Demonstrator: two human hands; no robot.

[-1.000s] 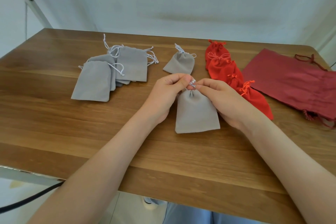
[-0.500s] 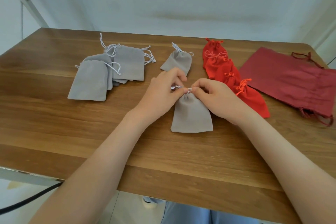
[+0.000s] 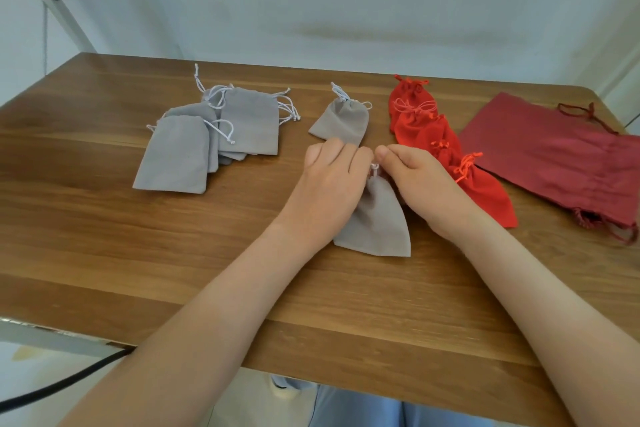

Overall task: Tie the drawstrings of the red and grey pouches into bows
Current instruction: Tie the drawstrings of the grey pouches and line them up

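Though flat, grey pouch point(image 3: 379, 222) between hands point(image 3: 329, 191) point(image 3: 420, 184)

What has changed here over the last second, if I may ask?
The grey pouch is cinched narrower at the neck. The left hand has rolled knuckles-up over its left edge; both it and the right hand still hold the drawstring. The grey pile and red pouches stayed put.

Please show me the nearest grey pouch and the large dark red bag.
nearest grey pouch point(image 3: 377, 222): head view, on the lower cloth body, below the gathered neck.
large dark red bag point(image 3: 540, 149): head view, on the middle of the flat cloth.
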